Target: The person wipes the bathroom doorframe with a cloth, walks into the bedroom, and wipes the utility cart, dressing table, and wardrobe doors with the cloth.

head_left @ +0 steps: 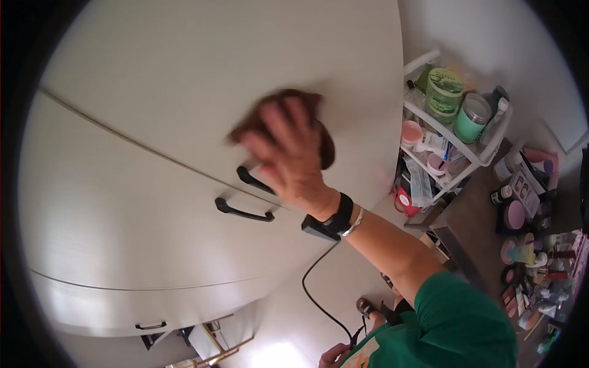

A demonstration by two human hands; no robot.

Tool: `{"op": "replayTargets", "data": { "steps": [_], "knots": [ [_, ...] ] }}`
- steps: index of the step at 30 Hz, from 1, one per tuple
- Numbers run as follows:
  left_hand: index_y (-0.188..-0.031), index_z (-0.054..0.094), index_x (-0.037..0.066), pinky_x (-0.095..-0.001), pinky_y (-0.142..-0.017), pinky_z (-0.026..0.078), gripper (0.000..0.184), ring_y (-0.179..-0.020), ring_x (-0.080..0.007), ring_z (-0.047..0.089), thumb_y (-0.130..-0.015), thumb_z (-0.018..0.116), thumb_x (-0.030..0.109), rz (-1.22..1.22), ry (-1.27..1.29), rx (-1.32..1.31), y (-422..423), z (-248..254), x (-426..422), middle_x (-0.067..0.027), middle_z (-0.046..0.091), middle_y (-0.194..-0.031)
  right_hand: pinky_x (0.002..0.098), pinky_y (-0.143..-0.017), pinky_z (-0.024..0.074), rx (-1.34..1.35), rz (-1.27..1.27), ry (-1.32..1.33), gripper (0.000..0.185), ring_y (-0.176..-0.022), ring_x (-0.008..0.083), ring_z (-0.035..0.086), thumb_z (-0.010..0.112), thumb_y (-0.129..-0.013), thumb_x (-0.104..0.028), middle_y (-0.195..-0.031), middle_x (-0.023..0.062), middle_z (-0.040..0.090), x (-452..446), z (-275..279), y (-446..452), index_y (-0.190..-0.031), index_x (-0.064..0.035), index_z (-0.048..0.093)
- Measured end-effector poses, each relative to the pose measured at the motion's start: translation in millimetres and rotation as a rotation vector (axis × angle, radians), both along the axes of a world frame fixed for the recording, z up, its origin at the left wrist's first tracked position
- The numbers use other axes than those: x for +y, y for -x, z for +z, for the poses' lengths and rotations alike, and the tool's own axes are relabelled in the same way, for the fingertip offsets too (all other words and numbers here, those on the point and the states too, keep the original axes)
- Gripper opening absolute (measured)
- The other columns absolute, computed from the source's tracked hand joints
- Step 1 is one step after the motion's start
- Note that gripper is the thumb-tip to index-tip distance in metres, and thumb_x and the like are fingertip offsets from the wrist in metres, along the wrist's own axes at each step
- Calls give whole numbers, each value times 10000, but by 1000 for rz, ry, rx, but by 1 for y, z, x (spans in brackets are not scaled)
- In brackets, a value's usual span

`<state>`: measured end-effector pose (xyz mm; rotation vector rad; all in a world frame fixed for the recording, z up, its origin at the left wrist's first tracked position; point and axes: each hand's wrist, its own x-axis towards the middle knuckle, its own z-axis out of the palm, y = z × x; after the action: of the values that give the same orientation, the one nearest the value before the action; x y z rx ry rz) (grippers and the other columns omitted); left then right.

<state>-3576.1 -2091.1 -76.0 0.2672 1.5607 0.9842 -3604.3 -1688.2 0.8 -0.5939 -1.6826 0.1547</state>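
Observation:
My right hand point(288, 153) presses a dark brown cloth point(326, 147) against a pale cupboard door point(184, 73). Its fingers are bent over the cloth and smeared by motion. A black watch band and a silver bracelet circle that wrist. Just below the hand are two black door handles, the upper handle point(253, 179) partly covered by the hand and the lower handle point(244, 212) in full view. At the bottom edge my left hand point(334, 354) is curled near my waist, beside a black cable point(310, 294); what it holds, if anything, is hidden.
A white rack point(454, 132) with jars and tubes stands right of the cupboard. Beyond it, a dark table point(469, 227) carries many cosmetics. A black box-like object point(320, 227) joins the cable below my wrist. A sandalled foot point(365, 306) shows on the floor.

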Motion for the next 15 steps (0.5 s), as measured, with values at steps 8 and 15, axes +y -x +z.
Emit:
{"op": "replayTargets", "data": {
  "steps": [8,15],
  "knots": [
    [-927,626,13,-220,-639,487,89,-721,-115,596,-886,561,58,64,-16,-105,31,-7,-47,-48,636,-803,568,-922,344,-55,-307,26,518,-1255,440,309,766,-604,-164,-1367,133,352,25,-105,8,-1084,-166,571],
    [-901,631,13,-219,-583,453,112,-683,-86,565,-901,573,109,-69,-87,152,44,-17,-90,-21,611,-754,418,-1008,369,1077,-100,858,341,-1196,312,449,403,-971,-272,-1265,136,507,43,-165,-19,-1237,-73,485]
  ]
}}
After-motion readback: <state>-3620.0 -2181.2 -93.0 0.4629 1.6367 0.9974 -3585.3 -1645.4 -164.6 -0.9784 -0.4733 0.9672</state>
